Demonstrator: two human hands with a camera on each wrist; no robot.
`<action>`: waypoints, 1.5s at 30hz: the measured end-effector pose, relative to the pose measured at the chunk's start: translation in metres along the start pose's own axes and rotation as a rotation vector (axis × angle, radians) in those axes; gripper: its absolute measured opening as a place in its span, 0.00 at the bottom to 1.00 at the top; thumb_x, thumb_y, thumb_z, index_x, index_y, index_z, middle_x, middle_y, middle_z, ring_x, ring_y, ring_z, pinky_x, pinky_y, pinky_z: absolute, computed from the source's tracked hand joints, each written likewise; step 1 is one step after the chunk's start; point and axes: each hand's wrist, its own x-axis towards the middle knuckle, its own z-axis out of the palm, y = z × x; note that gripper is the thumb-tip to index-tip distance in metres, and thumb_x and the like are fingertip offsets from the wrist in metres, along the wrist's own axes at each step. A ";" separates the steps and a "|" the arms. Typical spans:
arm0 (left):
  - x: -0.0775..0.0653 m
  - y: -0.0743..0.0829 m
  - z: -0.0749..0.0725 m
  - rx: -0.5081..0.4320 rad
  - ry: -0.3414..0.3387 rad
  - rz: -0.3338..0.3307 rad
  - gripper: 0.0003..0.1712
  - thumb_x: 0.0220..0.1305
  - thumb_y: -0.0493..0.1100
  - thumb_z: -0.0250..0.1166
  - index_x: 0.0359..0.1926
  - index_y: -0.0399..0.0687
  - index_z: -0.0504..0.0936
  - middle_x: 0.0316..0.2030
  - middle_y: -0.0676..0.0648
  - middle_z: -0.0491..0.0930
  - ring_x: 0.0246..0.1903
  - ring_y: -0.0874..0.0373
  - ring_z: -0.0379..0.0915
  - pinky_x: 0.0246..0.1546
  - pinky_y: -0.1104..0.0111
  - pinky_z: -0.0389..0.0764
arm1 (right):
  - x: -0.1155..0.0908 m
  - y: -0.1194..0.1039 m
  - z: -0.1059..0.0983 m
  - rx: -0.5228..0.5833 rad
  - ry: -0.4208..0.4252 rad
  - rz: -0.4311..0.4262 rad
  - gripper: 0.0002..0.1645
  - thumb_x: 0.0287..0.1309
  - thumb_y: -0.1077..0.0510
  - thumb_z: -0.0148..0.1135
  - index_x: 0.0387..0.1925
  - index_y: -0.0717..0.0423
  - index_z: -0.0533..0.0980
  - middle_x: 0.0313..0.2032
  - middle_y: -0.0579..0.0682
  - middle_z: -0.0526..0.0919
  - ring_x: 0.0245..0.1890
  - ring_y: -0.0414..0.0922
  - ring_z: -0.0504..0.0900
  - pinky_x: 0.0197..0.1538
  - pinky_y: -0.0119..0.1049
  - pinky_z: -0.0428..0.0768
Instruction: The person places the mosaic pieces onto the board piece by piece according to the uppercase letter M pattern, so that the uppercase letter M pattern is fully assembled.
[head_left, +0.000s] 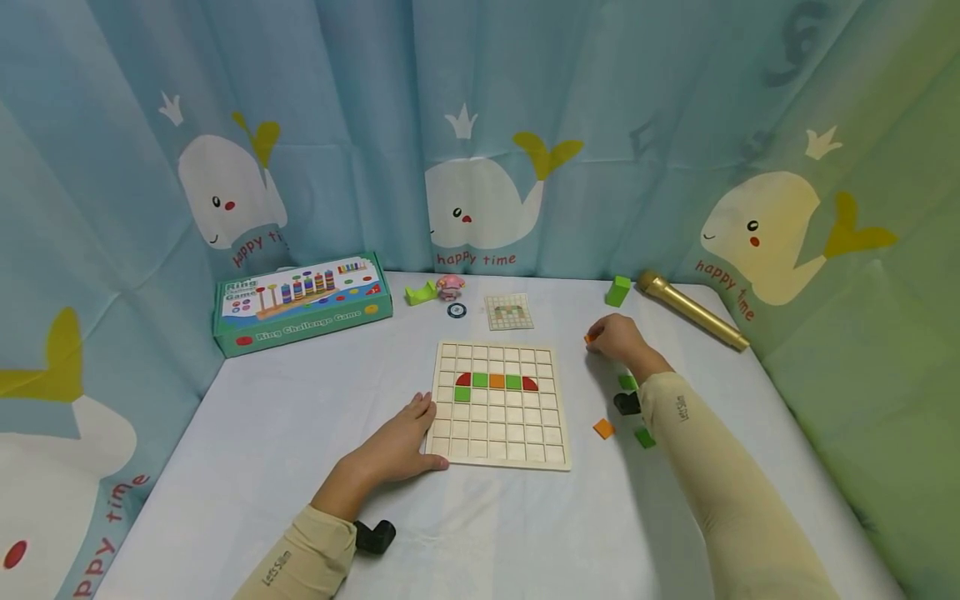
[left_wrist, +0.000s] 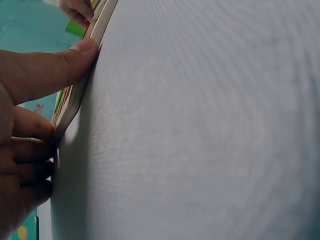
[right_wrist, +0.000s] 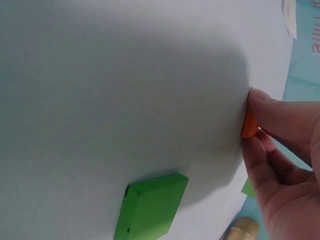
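A wooden grid board (head_left: 497, 429) lies flat on the table, with a row of red, green and orange tiles and a further green tile (head_left: 462, 393) below the row's left part. At its near left corner rests my left hand (head_left: 397, 437), the thumb (left_wrist: 65, 67) on the near edge and the fingers along the left side. My right hand (head_left: 621, 340) pinches a small orange tile (right_wrist: 250, 123) between thumb and fingertips, right of the board. Nearer me are a green tile (right_wrist: 152, 207), another green tile (head_left: 644, 437) and an orange tile (head_left: 603, 428).
Behind the board lies a pattern card (head_left: 508, 312). A green box (head_left: 303, 304), a pink figurine (head_left: 450, 287), a light green piece (head_left: 422, 292) and a round disc (head_left: 457, 310) stand back left. Back right are a green block (head_left: 618, 291) and a gold microphone (head_left: 693, 311). Curtains surround the table.
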 end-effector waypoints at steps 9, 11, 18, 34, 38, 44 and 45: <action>0.001 -0.001 0.001 0.006 -0.002 -0.003 0.58 0.58 0.60 0.73 0.76 0.32 0.57 0.77 0.38 0.50 0.77 0.46 0.41 0.73 0.55 0.54 | 0.002 0.000 0.003 -0.014 0.017 0.001 0.14 0.57 0.64 0.71 0.44 0.66 0.82 0.41 0.61 0.83 0.42 0.55 0.76 0.48 0.49 0.76; 0.001 -0.001 0.002 0.004 -0.002 -0.005 0.58 0.58 0.60 0.74 0.76 0.32 0.57 0.77 0.38 0.50 0.77 0.46 0.41 0.73 0.55 0.54 | 0.001 0.000 0.003 -0.014 0.020 0.002 0.13 0.57 0.63 0.71 0.43 0.66 0.83 0.40 0.60 0.83 0.41 0.55 0.76 0.47 0.48 0.76; 0.001 -0.001 0.002 0.004 -0.004 -0.006 0.58 0.58 0.60 0.74 0.76 0.32 0.57 0.77 0.38 0.50 0.77 0.46 0.41 0.73 0.55 0.54 | -0.006 0.001 -0.001 0.019 0.037 0.006 0.12 0.58 0.60 0.73 0.41 0.64 0.82 0.37 0.57 0.81 0.38 0.53 0.75 0.43 0.45 0.74; 0.001 -0.002 0.002 0.008 0.002 -0.002 0.58 0.58 0.60 0.74 0.76 0.32 0.57 0.77 0.38 0.51 0.77 0.46 0.41 0.73 0.55 0.55 | -0.014 -0.003 0.003 0.135 0.050 -0.029 0.12 0.62 0.62 0.68 0.46 0.64 0.82 0.42 0.61 0.85 0.38 0.51 0.82 0.40 0.41 0.79; 0.000 -0.002 0.002 0.003 0.006 0.007 0.57 0.58 0.59 0.74 0.75 0.31 0.57 0.77 0.37 0.51 0.77 0.45 0.41 0.73 0.54 0.55 | -0.016 -0.009 0.005 0.179 0.033 -0.041 0.12 0.62 0.63 0.68 0.46 0.64 0.82 0.42 0.60 0.85 0.36 0.49 0.84 0.39 0.39 0.79; 0.000 -0.001 0.002 -0.001 0.005 0.011 0.57 0.58 0.59 0.74 0.75 0.30 0.57 0.77 0.36 0.51 0.77 0.45 0.42 0.73 0.55 0.55 | -0.019 -0.024 0.008 0.188 0.021 -0.065 0.12 0.62 0.63 0.68 0.46 0.64 0.82 0.43 0.60 0.85 0.35 0.47 0.84 0.40 0.39 0.80; 0.000 -0.001 0.002 0.000 0.003 0.010 0.57 0.58 0.59 0.74 0.75 0.31 0.57 0.77 0.36 0.51 0.77 0.45 0.42 0.73 0.55 0.55 | -0.020 -0.027 0.008 0.188 0.019 -0.069 0.12 0.62 0.63 0.68 0.46 0.64 0.82 0.43 0.60 0.85 0.35 0.46 0.84 0.39 0.38 0.81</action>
